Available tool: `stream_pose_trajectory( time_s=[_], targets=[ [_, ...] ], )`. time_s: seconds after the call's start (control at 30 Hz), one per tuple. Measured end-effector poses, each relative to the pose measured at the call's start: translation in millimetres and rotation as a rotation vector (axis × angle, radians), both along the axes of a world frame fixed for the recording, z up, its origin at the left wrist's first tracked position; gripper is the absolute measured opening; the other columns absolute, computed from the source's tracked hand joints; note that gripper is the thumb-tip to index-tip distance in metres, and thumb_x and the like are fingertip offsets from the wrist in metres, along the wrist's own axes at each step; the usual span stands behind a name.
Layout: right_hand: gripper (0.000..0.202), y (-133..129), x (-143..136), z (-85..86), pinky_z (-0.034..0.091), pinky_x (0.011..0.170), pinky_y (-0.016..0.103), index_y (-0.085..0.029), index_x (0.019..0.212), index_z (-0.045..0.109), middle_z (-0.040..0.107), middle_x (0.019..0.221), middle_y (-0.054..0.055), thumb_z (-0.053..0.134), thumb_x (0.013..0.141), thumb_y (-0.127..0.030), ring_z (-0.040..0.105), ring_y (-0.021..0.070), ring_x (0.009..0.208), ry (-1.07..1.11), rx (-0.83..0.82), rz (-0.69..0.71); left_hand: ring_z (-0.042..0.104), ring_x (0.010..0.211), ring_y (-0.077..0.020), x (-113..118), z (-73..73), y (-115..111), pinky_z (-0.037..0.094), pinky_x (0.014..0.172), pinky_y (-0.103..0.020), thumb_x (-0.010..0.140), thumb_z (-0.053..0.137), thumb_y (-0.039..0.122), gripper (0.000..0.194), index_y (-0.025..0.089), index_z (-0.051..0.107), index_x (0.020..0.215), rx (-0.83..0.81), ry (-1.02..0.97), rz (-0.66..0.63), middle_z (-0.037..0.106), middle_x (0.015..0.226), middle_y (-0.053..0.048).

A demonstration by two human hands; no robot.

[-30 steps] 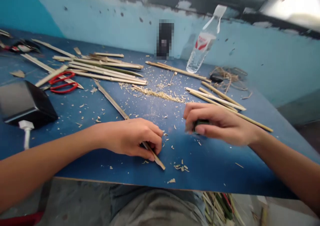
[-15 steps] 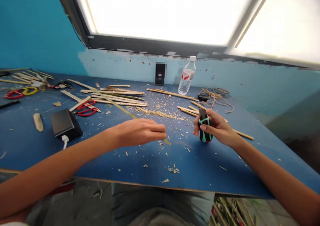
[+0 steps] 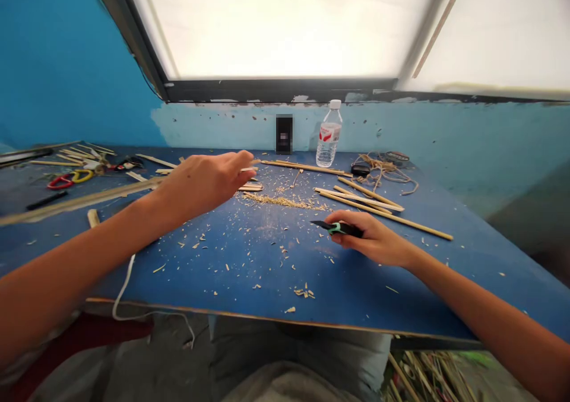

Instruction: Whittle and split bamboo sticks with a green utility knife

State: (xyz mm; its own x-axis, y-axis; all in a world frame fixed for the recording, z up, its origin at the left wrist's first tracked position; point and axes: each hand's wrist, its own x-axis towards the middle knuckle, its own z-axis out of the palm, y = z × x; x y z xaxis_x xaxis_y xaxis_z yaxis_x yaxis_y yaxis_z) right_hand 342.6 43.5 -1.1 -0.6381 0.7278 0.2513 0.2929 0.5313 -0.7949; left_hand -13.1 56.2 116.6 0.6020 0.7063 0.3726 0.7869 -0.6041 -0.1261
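Observation:
My left hand (image 3: 202, 181) is raised above the blue table (image 3: 356, 295) and grips a long thin bamboo strip (image 3: 75, 201). The strip runs blurred from the hand out to the left edge, and a short tip pokes out past the fingers on the right. My right hand (image 3: 371, 240) rests on the table at centre right. It is closed on a black and green knife (image 3: 335, 228) that lies flat, blade pointing left.
Bamboo sticks (image 3: 371, 203) lie behind my right hand, with more strips (image 3: 252, 186) and a line of shavings (image 3: 280, 201) at centre. A water bottle (image 3: 328, 135), twine (image 3: 388, 168), red and yellow scissors (image 3: 66, 179) and a white cable (image 3: 127, 286) are also on or near the table.
My left hand lifted the bamboo strip off the table, up and to the left. My right hand lowered the upright knife flat onto the table. The view tilted upward.

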Motion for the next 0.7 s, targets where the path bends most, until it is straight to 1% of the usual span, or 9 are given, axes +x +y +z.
stream_pose_trajectory(
  time_s=[0.07,0.17,0.23,0.3,0.37,0.43,0.5,0.6,0.7],
  targets=[
    [0.024,-2,-2,1.3,0.04,0.06,0.022,-0.018,0.118,0.068,0.063,0.085,-0.001,0.065,0.102,-0.036,0.052,0.0115,0.069,-0.038,0.036,0.013,0.051,0.063,-0.0188,-8,3.6,-7,0.027,0.058,-0.033,0.11,0.04,0.038,0.028,0.016,0.058,0.111,-0.003,0.023,0.098,0.06,0.081,-0.006],
    [0.025,-4,-4,2.4,0.043,0.061,0.022,-0.018,0.119,0.068,0.066,0.084,0.0,0.062,0.103,-0.036,0.056,0.0122,0.068,-0.091,0.073,0.044,0.056,0.069,-0.02,-22,1.4,-23,0.035,0.063,-0.034,0.109,0.038,0.032,0.024,0.019,0.057,0.101,-0.083,0.007,0.138,0.06,0.082,-0.005],
    [0.026,-6,-5,2.8,0.044,0.063,0.024,-0.018,0.12,0.068,0.068,0.085,0.0,0.061,0.104,-0.036,0.058,0.0127,0.068,-0.117,0.11,0.059,0.062,0.076,-0.0204,-27,-6.2,-38,0.042,0.069,-0.033,0.109,0.037,0.032,0.026,0.02,0.06,0.105,-0.181,-0.039,0.13,0.067,0.089,-0.005],
    [0.03,-9,-6,3.4,0.048,0.073,0.028,-0.018,0.124,0.066,0.071,0.097,0.005,0.059,0.104,-0.04,0.062,0.016,0.078,-0.134,0.166,0.063,0.066,0.079,-0.0189,-27,-18.2,-56,0.048,0.072,-0.03,0.11,0.039,0.038,0.03,0.022,0.064,0.11,-0.331,-0.111,0.122,0.071,0.092,-0.003],
    [0.037,-14,-9,5.0,0.049,0.084,0.035,-0.019,0.133,0.062,0.07,0.113,0.01,0.051,0.108,-0.043,0.064,0.021,0.094,-0.143,0.215,0.061,0.061,0.067,-0.0151,-20,-32.6,-77,0.049,0.063,-0.026,0.111,0.034,0.047,0.039,0.022,0.064,0.107,-0.468,-0.25,0.136,0.068,0.084,-0.001],
    [0.04,-24,-15,8.2,0.049,0.088,0.04,-0.02,0.14,0.057,0.066,0.12,0.012,0.042,0.111,-0.042,0.063,0.0237,0.1,-0.164,0.269,0.068,0.058,0.07,-0.0141,-8,-46.1,-97,0.048,0.058,-0.023,0.108,0.04,0.055,0.041,0.023,0.064,0.108,-0.738,-0.696,0.198,0.065,0.091,-0.003],
    [0.041,-38,-24,12.9,0.051,0.082,0.04,-0.018,0.143,0.052,0.063,0.117,0.013,0.037,0.112,-0.04,0.063,0.0233,0.093,-0.194,0.368,0.079,0.039,0.055,-0.0115,7,-55.7,-114,0.034,0.046,-0.021,0.103,0.048,0.06,0.041,0.023,0.062,0.095,-0.972,-0.97,0.25,0.049,0.072,0.002],
    [0.039,-61,-42,20.2,0.053,0.072,0.036,-0.017,0.142,0.049,0.061,0.113,0.012,0.041,0.111,-0.04,0.062,0.0222,0.086,-0.202,0.568,0.022,0.02,0.053,-0.0107,25,-62.0,-130,0.02,0.047,-0.021,0.101,0.048,0.061,0.042,0.022,0.059,0.088,-1.143,-1.158,0.222,0.034,0.065,0.006],
    [0.037,-75,-55,23.3,0.052,0.061,0.031,-0.018,0.141,0.047,0.062,0.11,0.012,0.041,0.112,-0.04,0.061,0.0196,0.078,-0.212,0.655,-0.037,0.011,0.053,-0.0094,33,-65.2,-133,0.016,0.047,-0.021,0.097,0.052,0.062,0.042,0.022,0.055,0.085,-1.287,-1.265,0.189,0.031,0.065,0.007]
  ],
)
